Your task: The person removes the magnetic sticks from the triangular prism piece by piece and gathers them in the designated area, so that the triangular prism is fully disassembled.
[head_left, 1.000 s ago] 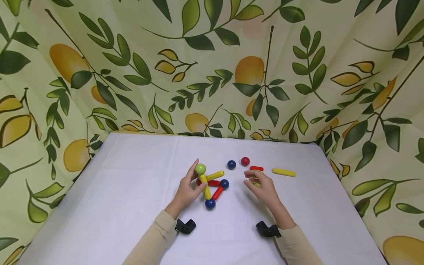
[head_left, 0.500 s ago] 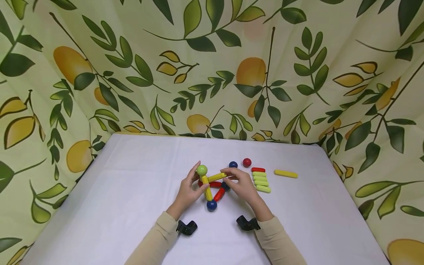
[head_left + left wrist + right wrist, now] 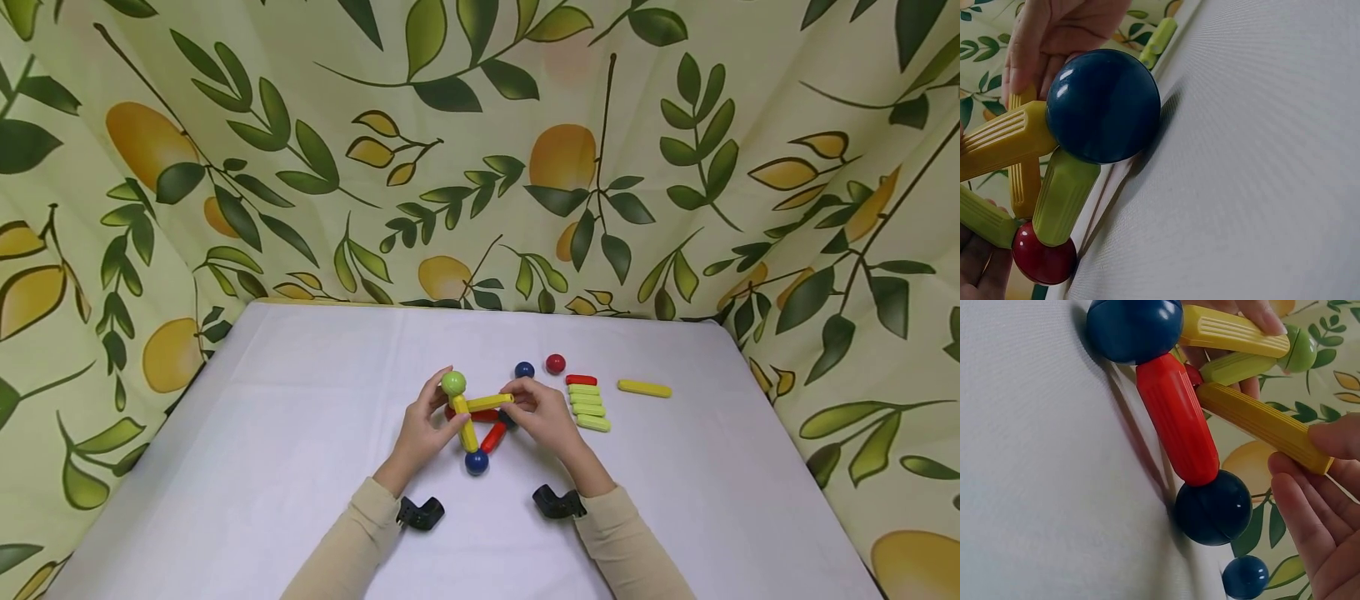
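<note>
A structure of magnetic rods and balls stands on the table. My left hand (image 3: 420, 429) holds its upright yellow rod (image 3: 466, 427) close below the light green ball (image 3: 453, 383). That rod rises from the near blue ball (image 3: 476, 462). A red rod (image 3: 1179, 422) joins this ball to a second blue ball (image 3: 1213, 507). Over the base slants another yellow rod (image 3: 1260, 422), starting at the red ball (image 3: 1044, 253); my right hand (image 3: 546, 412) pinches its free end between thumb and fingers. A light green rod (image 3: 1238, 367) links the red and green balls.
Behind the right hand lie a loose blue ball (image 3: 524, 369) and a loose red ball (image 3: 555, 363). Several light green rods (image 3: 587, 400) line up with a red rod (image 3: 581, 380). Farther right is a yellow rod (image 3: 644, 388). A leaf-patterned curtain (image 3: 480, 167) borders the table.
My right hand has come left from the row of loose rods to the slanting yellow rod and now pinches its end, which has swung slightly lower. My left hand keeps its hold.
</note>
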A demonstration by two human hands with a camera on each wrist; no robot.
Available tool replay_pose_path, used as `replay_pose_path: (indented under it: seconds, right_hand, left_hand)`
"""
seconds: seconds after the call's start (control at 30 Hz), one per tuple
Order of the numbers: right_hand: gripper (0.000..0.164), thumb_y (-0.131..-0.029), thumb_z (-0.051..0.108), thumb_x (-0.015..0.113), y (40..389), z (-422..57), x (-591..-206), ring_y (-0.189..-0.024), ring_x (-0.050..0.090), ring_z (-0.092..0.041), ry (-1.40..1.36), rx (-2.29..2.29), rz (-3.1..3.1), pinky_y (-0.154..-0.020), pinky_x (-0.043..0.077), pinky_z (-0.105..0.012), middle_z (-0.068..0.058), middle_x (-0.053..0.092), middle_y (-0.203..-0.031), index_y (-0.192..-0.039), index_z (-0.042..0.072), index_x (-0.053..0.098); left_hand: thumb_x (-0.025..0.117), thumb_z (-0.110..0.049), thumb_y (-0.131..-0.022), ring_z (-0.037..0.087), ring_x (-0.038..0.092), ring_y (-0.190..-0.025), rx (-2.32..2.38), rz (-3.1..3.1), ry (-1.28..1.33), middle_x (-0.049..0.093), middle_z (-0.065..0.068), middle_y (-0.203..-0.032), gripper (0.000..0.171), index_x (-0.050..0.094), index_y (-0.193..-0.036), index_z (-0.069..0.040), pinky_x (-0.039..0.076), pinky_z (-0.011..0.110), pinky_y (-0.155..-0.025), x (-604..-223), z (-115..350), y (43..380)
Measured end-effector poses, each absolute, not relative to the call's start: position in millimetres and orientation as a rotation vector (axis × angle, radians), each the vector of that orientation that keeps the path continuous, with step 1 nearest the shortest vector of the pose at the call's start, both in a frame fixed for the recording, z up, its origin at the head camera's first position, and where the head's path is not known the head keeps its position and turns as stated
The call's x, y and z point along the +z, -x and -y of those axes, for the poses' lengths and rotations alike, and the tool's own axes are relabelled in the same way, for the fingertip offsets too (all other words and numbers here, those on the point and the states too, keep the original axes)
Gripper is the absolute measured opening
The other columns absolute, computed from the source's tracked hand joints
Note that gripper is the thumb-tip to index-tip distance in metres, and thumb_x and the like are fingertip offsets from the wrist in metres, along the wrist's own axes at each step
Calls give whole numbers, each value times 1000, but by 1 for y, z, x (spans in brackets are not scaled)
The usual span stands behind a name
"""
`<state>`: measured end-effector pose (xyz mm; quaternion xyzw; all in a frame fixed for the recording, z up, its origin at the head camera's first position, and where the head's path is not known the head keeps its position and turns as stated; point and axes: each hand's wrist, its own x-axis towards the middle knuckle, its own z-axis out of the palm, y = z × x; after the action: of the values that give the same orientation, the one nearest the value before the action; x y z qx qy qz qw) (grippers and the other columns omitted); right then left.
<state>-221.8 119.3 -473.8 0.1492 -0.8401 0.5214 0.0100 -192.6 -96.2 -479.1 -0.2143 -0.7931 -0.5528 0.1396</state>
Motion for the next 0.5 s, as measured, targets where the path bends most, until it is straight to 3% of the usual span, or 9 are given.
replay_pose_path:
  seconds: [0.27, 0.5]
  right_hand:
    - [23, -86, 6, 67, 227, -132, -474, -82, 65, -11, -320, 1977, 2483, -75, 54, -19, -19, 67, -99, -106, -3, 62]
    - [28, -87, 12, 68, 230, -147, -469, -87, 64, -9, -306, 1972, 2449, -80, 54, -19, -18, 64, -107, -110, -2, 62]
  left_hand:
    - [73, -5, -81, 30, 58, -116, -1614, 2265, 615, 59, 15, -128, 71, 35, -142, -4, 48, 44, -96, -514, 99, 210]
    - [72, -12, -83, 26, 59, -116, -1624, 2249, 629, 60, 9, -128, 71, 35, -144, -11, 48, 41, -96, -518, 101, 210]
